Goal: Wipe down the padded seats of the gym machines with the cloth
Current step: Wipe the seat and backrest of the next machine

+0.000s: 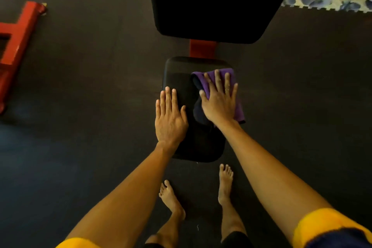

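my cloth (229, 75) looked soft and purple, the seat (181, 78) smooth matt black padding, the frame (202, 48) red-painted metal.

A black padded seat (181, 78) lies flat at the frame's centre; a crumpled purple cloth (238, 106) is spread over its right part, overhanging the right edge.

I am watching through a single wide-angle camera riding on the person's head. It is pointing forward and steeply down, almost straight at the floor mat (80, 86). It is hanging near above the black seat pad (181, 74), which is sitting mid-frame, while both forearms (124, 187) are reaching in from the bottom corners and the bare feet (171, 197) are showing near the lower edge.
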Tool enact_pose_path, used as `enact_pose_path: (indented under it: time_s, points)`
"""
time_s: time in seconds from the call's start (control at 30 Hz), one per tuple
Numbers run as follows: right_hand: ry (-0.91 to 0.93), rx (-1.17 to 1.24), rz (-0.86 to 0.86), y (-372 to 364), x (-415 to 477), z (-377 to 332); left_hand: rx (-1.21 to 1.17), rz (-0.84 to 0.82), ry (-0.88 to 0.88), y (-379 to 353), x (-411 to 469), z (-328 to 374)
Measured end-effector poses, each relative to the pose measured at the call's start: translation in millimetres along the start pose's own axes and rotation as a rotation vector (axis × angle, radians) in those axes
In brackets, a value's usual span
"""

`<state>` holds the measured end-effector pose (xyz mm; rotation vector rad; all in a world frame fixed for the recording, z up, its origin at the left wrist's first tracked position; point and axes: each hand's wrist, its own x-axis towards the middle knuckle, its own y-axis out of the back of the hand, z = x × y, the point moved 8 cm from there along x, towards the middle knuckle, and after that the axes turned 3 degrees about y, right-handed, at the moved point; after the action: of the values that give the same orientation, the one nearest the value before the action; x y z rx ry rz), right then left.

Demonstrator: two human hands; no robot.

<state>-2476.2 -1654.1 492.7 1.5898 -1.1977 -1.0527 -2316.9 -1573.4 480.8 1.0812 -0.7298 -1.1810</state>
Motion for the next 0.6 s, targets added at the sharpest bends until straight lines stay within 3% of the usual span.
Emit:
enact_pose_path:
  time_s: [0.07,0.17,0.23,0.4,0.5,0.6]
  points:
    - [0.098,-0.049,0.017,-4,2,-25,-0.041,0.036,0.119,2,-4,-8]
    - [0.470,-0.114,-0.016,-14,-44,-45,-0.107,0.049,0.288,0,-17,-16]
    - [0.599,-0.150,-0.046,-12,-59,-28,-0.124,0.066,0.330,1,-28,-13]
    - [0.606,-0.170,-0.075,1,13,-31,-0.155,0.163,0.574,1,-56,-3]
    - [0.546,-0.180,-0.077,-10,21,-63,-0.137,0.202,0.612,0,-60,-1]
    - [0.776,-0.193,-0.116,-21,-18,-73,-0.168,0.217,0.611,1,-63,-2]
